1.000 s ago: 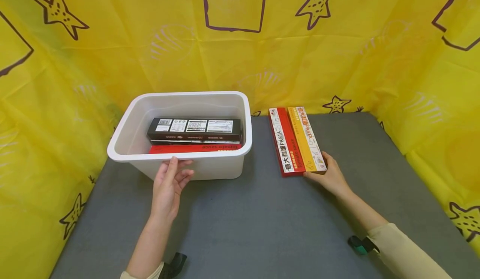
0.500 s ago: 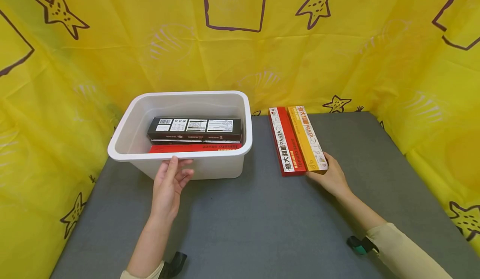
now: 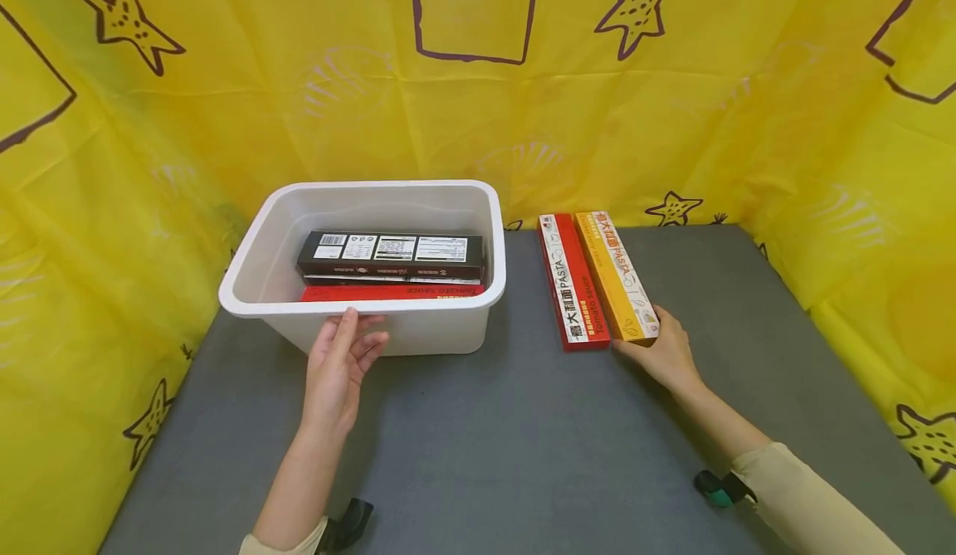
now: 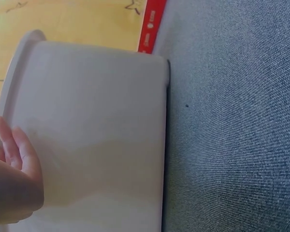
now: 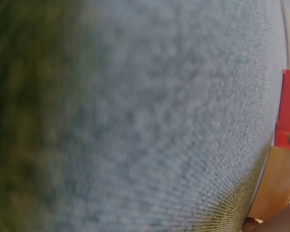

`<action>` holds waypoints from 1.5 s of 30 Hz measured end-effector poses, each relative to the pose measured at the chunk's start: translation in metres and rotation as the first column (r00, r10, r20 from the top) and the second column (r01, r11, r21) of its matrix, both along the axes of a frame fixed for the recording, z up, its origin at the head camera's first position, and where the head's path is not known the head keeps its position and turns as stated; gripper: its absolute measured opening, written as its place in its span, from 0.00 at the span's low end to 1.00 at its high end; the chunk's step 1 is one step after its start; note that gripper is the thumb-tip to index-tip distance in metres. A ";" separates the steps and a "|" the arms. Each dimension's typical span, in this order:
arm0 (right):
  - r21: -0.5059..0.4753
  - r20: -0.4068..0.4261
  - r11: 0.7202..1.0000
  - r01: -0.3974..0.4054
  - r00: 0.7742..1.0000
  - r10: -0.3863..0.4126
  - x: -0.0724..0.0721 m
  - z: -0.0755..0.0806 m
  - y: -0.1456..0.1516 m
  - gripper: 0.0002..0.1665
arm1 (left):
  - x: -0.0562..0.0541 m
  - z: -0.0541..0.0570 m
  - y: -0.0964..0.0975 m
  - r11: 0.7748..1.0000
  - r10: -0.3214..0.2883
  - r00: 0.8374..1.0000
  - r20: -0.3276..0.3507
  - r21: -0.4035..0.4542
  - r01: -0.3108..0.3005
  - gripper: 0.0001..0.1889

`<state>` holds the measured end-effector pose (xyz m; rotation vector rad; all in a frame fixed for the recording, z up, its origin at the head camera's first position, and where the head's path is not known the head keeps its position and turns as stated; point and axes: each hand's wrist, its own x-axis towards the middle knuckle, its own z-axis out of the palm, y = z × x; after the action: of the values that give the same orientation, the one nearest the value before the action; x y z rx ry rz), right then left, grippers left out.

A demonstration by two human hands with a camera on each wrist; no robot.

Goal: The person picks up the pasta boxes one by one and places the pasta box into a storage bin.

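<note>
In the head view my left hand (image 3: 334, 377) holds the front rim of a white plastic bin (image 3: 426, 331), thumb at the rim and fingers below it. The left wrist view shows those fingers (image 4: 25, 147) against the bin's outer wall. On the right, a yellow pasta box (image 3: 616, 277) lies flat on the grey table. My right hand (image 3: 666, 357) grips its near end between thumb and fingers. Left of it lies a red pasta box (image 3: 573, 285), a narrow gap between them. The right wrist view catches only the ends of the yellow box (image 5: 275, 181) and red box (image 5: 289, 108).
Inside the bin lie a black box (image 3: 392, 256) with white label panels and a red box (image 3: 396, 293) marked tomato sauce. Yellow patterned cloth (image 3: 463, 124) walls in the back and sides of the grey table (image 3: 493, 447).
My right hand has shifted the yellow pasta box slightly to the right, so a gap now shows beside the red one. The left hand keeps its place on the bin.
</note>
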<state>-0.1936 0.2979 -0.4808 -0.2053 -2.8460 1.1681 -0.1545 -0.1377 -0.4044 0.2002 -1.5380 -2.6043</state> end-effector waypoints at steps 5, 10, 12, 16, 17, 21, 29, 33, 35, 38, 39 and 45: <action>0.009 -0.022 1.000 0.002 1.000 -0.002 0.002 0.000 0.003 0.53 | -0.001 0.002 0.002 0.999 0.025 1.000 0.009 -0.038 -0.024 0.08; -0.023 0.050 0.998 0.055 0.997 -0.054 0.005 0.003 0.005 0.56 | -0.002 0.002 0.003 0.993 0.066 0.998 0.003 -0.097 -0.066 0.07; -0.049 0.069 0.995 0.089 0.994 -0.085 0.005 0.005 0.005 0.57 | -0.002 0.002 0.004 0.989 0.081 0.997 -0.006 -0.120 -0.081 0.08; -0.105 0.047 0.985 0.140 0.990 -0.135 0.005 0.010 0.006 0.58 | -0.002 0.000 0.003 0.981 0.105 0.994 -0.044 -0.159 -0.110 0.07; -0.118 0.037 0.982 0.148 0.989 -0.145 0.005 0.012 0.006 0.58 | -0.002 0.000 0.003 0.979 0.106 0.993 -0.053 -0.167 -0.113 0.07; -0.160 0.001 0.971 0.176 0.984 -0.178 0.004 0.017 0.006 0.56 | -0.003 -0.001 0.002 0.975 0.111 0.991 -0.074 -0.186 -0.122 0.07; -0.186 -0.068 0.958 0.217 0.970 -0.233 0.000 0.028 0.005 0.49 | -0.003 -0.002 0.001 0.972 0.111 0.992 -0.066 -0.202 -0.122 0.08; -0.204 -0.097 0.951 0.232 0.962 -0.256 0.000 0.033 0.004 0.47 | -0.002 -0.001 0.001 0.975 0.106 0.993 -0.058 -0.189 -0.115 0.08; -0.226 -0.117 0.944 0.239 0.956 -0.270 0.001 0.035 0.003 0.46 | -0.002 -0.001 0.001 0.977 0.102 0.993 -0.053 -0.184 -0.110 0.08; -0.278 -0.139 0.931 0.235 0.950 -0.281 0.003 0.041 0.003 0.45 | -0.002 -0.001 0.001 0.978 0.098 0.994 -0.048 -0.179 -0.105 0.08; -0.304 -0.145 0.925 0.227 0.949 -0.280 0.003 0.043 0.004 0.45 | -0.002 -0.002 0.001 0.979 0.097 0.994 -0.050 -0.177 -0.104 0.08; -0.483 -0.186 0.865 0.133 0.950 -0.249 0.004 0.068 0.005 0.44 | -0.002 -0.002 0.001 0.978 0.094 0.994 -0.053 -0.180 -0.102 0.09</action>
<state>-0.1897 0.3024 -0.4131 -0.3330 -2.2345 1.6808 -0.1565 -0.1370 -0.4060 0.1951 -1.6943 -2.3610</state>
